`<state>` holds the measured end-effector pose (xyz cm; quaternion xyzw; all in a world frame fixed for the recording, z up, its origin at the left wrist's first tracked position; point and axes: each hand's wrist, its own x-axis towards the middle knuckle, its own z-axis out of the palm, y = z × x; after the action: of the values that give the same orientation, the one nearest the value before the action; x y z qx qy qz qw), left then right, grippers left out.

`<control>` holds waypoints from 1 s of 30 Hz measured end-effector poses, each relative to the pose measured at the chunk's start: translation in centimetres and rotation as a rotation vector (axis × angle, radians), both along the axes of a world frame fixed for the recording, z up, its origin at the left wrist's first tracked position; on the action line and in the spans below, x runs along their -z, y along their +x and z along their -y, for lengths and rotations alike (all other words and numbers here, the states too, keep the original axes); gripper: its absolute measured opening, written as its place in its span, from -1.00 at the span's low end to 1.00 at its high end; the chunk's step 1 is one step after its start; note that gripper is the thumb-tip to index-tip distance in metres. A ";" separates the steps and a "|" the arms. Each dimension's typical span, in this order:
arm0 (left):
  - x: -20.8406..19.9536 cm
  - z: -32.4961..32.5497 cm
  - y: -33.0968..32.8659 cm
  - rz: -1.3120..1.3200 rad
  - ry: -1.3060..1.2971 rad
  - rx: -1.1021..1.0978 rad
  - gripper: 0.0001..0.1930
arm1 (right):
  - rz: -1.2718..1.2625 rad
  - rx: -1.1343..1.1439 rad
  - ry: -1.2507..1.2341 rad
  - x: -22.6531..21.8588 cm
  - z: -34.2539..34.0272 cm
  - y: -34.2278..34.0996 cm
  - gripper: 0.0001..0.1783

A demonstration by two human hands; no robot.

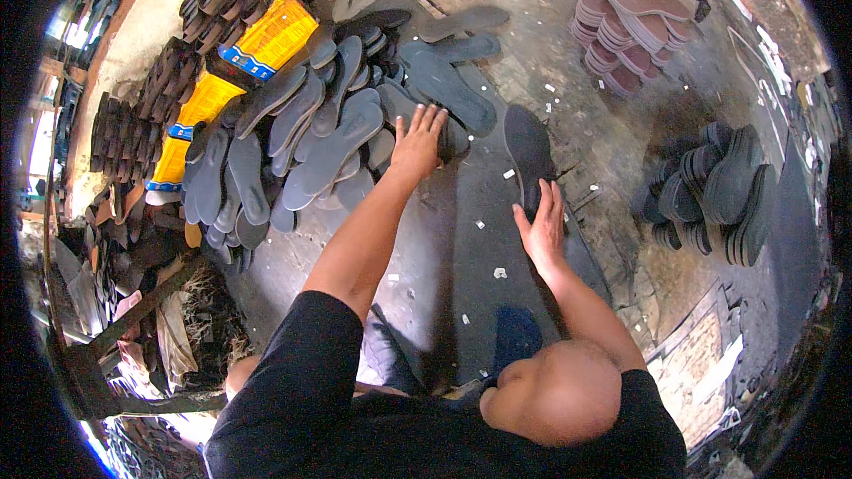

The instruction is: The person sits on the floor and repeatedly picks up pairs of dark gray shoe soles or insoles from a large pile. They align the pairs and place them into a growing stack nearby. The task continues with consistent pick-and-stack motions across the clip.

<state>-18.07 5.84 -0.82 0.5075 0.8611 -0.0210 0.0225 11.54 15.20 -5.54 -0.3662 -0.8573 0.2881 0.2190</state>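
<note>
From where I stand, stacks of brown soles line the wall at the far left, and below them wooden bars cross in front of a shaggy fibrous bundle. Two yellow cartons with blue edging stand beside the stacks, dark pieces heaped up against them; what they hold is hidden from me. Next comes a broad, untidy heap of grey soles, spilling over itself from the cartons toward the middle of the floor and taking up much of the space in front of the person's left arm. The left hand is at the right side of that heap, fingers spread and unclenched, reaching near a few dark pieces just beyond it. A little to the right, on a dark strip of floor covering scattered with white scraps, lies one long dark sole, pointing away from the person. The right hand is at its near end, thumb to one side and fingers to the other; whether it truly grips the sole or only rests there, I can't tell. Farther right, a reddish-brown stack of soles sits toward the back, and nearer, several black stacks of soles stand close together.
</note>
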 end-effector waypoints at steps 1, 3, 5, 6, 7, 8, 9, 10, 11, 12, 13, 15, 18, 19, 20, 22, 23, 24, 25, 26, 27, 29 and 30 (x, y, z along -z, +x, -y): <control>-0.7 -1.0 -0.6 0.058 -0.109 0.057 0.01 | 0.083 -0.058 0.016 0.0 -0.4 1.0 -0.13; -2.0 -1.7 -1.0 0.114 -0.152 0.174 -0.19 | 0.141 -0.097 0.078 0.3 -0.8 1.6 -0.15; -3.2 -1.5 -1.9 0.137 0.153 0.206 -0.37 | 0.097 -0.073 0.162 -1.2 -0.6 1.4 -0.16; -3.7 -1.2 -2.2 0.146 0.305 0.220 -0.46 | 0.020 -0.072 0.055 -1.9 -0.5 1.0 -0.16; -7.3 -2.9 0.3 0.228 0.553 0.169 -0.61 | -0.035 -0.031 -0.029 -2.6 -1.7 1.8 -0.17; -10.5 -3.1 1.8 0.352 0.628 0.066 -0.60 | -0.114 -0.008 -0.119 -3.8 -2.2 1.4 -0.18; -13.1 -2.8 3.0 0.473 0.694 -0.045 -0.58 | -0.161 -0.016 -0.279 -5.3 -2.4 1.0 -0.08; -14.6 -2.4 3.5 0.585 0.759 -0.166 -0.56 | -0.222 -0.059 -0.292 -7.3 -1.8 0.4 -0.04; -14.1 -1.9 3.4 0.738 0.864 -0.145 -0.49 | -0.283 -0.111 -0.308 -9.3 -0.9 -0.5 -0.01; -12.9 -1.3 3.2 0.856 0.871 -0.167 -0.48 | -0.343 -0.163 -0.324 -10.3 -0.3 -1.1 0.03; -12.8 -1.2 4.1 0.931 0.878 -0.194 -0.48 | -0.292 -0.251 -0.131 -10.7 -0.1 -1.2 0.13; -12.8 -0.7 6.0 1.127 0.795 -0.354 -0.48 | -0.265 -0.316 0.012 -11.7 0.9 -1.2 0.14; -13.3 -0.1 8.7 1.358 0.901 -0.435 -0.46 | -0.198 -0.323 0.048 -11.3 2.3 -0.6 0.15; -12.7 0.4 8.6 1.384 0.828 -0.485 -0.44 | -0.192 -0.320 0.065 -10.8 2.5 -0.5 0.14; -12.2 0.7 8.6 1.430 0.820 -0.532 -0.44 | -0.187 -0.318 0.082 -10.4 2.6 -0.3 0.13; -11.7 1.1 8.8 1.522 0.800 -0.627 -0.44 | -0.173 -0.306 0.109 -9.8 2.7 0.2 0.10; -11.8 1.3 9.0 1.447 0.792 -0.611 -0.44 | -0.164 -0.300 0.121 -9.6 2.8 0.4 0.08; -11.9 1.6 9.4 1.371 0.784 -0.601 -0.45 | -0.165 -0.284 0.109 -9.2 2.9 0.7 0.06; -11.1 1.9 9.6 1.319 0.889 -0.570 -0.47 | -0.173 -0.273 0.099 -8.9 3.1 0.6 0.04; -10.0 2.5 9.6 1.262 0.993 -0.540 -0.49 | -0.182 -0.265 0.087 -8.5 3.3 0.4 0.02; -8.0 3.5 7.9 0.955 0.935 -0.422 -0.56 | -0.171 -0.235 0.047 -8.0 3.0 0.3 0.01; -7.9 5.1 6.9 0.820 0.877 -0.566 -0.60 | -0.142 -0.081 0.013 -6.0 1.7 0.9 0.00; -7.5 5.9 6.4 0.762 0.864 -0.631 -0.59 | -0.130 -0.005 -0.005 -5.0 0.9 1.2 0.00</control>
<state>-11.68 -0.05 6.66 0.1658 0.8313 0.5155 0.1254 12.74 14.27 -0.58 -0.3453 -0.8415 0.3139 0.2724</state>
